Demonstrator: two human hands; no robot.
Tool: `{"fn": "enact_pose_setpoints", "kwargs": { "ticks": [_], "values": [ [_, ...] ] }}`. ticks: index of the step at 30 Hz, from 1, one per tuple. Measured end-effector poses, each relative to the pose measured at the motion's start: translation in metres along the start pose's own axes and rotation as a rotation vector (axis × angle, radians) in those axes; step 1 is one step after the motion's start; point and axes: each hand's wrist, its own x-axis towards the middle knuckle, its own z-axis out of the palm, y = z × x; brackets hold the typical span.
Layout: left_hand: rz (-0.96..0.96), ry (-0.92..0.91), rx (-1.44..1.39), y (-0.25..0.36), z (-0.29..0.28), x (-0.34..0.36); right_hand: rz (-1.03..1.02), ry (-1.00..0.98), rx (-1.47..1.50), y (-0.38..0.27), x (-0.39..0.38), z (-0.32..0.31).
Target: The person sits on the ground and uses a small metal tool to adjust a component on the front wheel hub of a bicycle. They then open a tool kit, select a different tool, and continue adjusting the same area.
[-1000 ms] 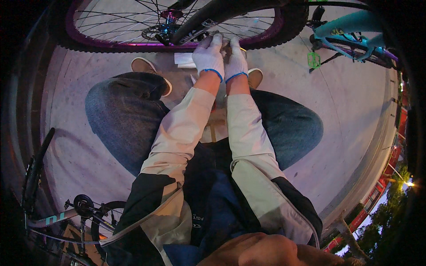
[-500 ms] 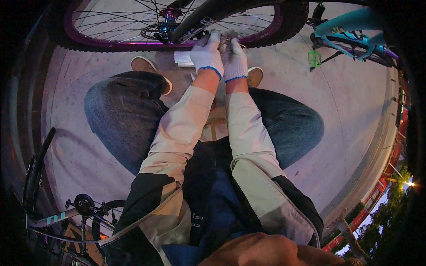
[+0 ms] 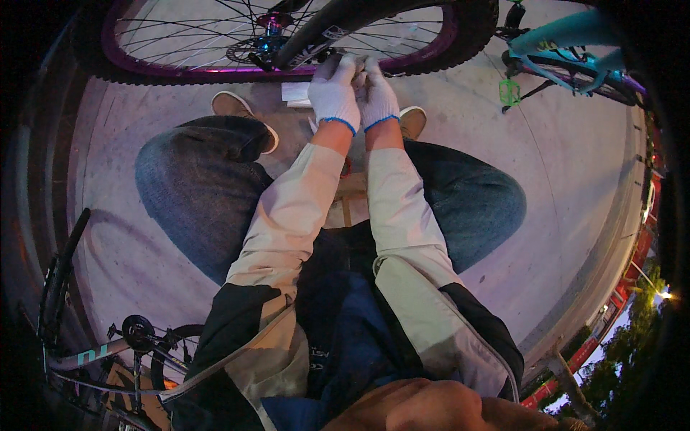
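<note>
Both my hands, in white knitted gloves with blue cuffs, meet at the top middle, just below a bicycle's black fork leg (image 3: 323,39). My left hand (image 3: 334,95) is closed, its fingertips bent in beside the fork. Closed too, my right hand (image 3: 376,95) presses its fingers together against the left. What they pinch is hidden by the gloves and too small to make out. Behind them stands the bicycle wheel, with a purple rim (image 3: 215,74), black spokes, a shiny purple-blue hub (image 3: 273,27) and a brake disc (image 3: 243,52).
A white paper-like piece (image 3: 295,93) lies on the concrete left of my hands. At upper right stands a teal bicycle (image 3: 564,34) with a green pedal (image 3: 509,92). Another bicycle (image 3: 104,352) is at lower left. My bent knees flank a small wooden stool (image 3: 351,185).
My hands have drawn slightly nearer to me, the right one tilting more inward against the left. Wheel and fork stay where they were.
</note>
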Motion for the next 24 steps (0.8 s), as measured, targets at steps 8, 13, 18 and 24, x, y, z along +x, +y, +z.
{"fn": "enact_pose_setpoints", "kwargs": {
  "ticks": [8,13,18,24],
  "values": [
    [-0.250,0.300,-0.489,0.006,-0.031,0.028,-0.110,0.145,0.056,-0.005,-0.018,0.026],
    [-0.234,0.211,-0.606,0.005,-0.039,0.043,-0.310,0.059,0.016,-0.015,-0.031,0.037],
    [-0.193,0.112,-0.584,0.006,-0.041,0.049,-0.498,0.010,-0.706,-0.007,-0.038,0.055],
    [-0.170,0.077,-0.523,0.009,-0.041,0.048,-0.494,-0.043,-1.044,0.007,-0.037,0.063]
  ]
}}
